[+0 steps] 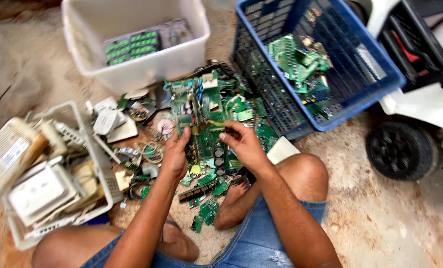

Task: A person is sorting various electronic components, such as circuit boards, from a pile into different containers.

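Both hands, left [176, 155] and right [242, 144], pinch the green circuit board [200, 116] over the scrap pile [204, 191]; sharp solder points could easily prick bare fingers.

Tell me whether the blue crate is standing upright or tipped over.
Tipped. The blue crate leans on one side with its open mouth tilted toward the person, and green circuit boards lie heaped against its lower mesh wall.

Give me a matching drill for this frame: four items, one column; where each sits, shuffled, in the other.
1. large circuit board
2. blue crate
3. translucent white tub
4. white lattice basket

A. far left, filled with pale device casings
B. top right, tilted, boards inside
C. held between left hand and right hand
D. top centre, few boards inside

1-C, 2-B, 3-D, 4-A
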